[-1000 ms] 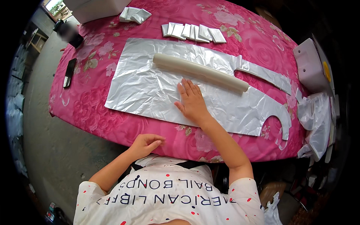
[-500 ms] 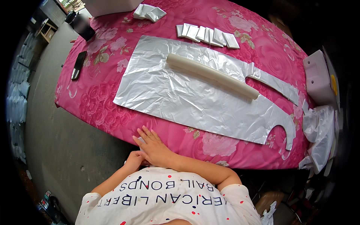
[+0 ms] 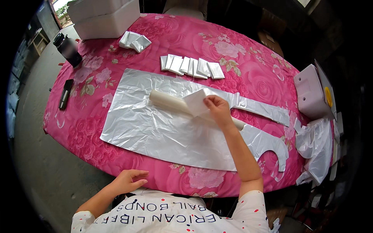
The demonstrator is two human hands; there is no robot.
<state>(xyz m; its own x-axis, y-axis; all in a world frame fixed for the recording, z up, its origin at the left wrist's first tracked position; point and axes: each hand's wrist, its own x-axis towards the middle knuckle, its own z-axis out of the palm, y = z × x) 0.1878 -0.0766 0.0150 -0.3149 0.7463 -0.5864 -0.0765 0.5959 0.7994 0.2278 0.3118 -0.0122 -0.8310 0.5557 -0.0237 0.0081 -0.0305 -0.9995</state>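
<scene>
My right hand (image 3: 218, 111) pinches one corner of a flat, folded plastic packet (image 3: 195, 101), whitish and thin. It is raised over a long pale roller (image 3: 168, 101), hiding the middle of it. Under the roller lies a big silvery-white plastic sheet (image 3: 128, 120), creased, with two strap-like ends and curved cut-outs toward the right. By the near table edge my left hand (image 3: 129, 181) is open, thumb apart from the fingers, holding nothing. Beyond the sheet, several similar folded packets (image 3: 192, 67) overlap in a row.
A flowered pink cloth (image 3: 248, 178) covers the table. At the far left are a small packet pile (image 3: 135, 41), a white box (image 3: 110, 23) and a dark bottle (image 3: 68, 50). A black phone (image 3: 66, 94) lies left. A white bin (image 3: 309, 92) and loose plastic bags (image 3: 316, 145) occupy the right edge.
My hands, together at the near edge before, have separated. The right has swung up over the sheet with the packet; the left stays near the edge. The whole view has shifted slightly.
</scene>
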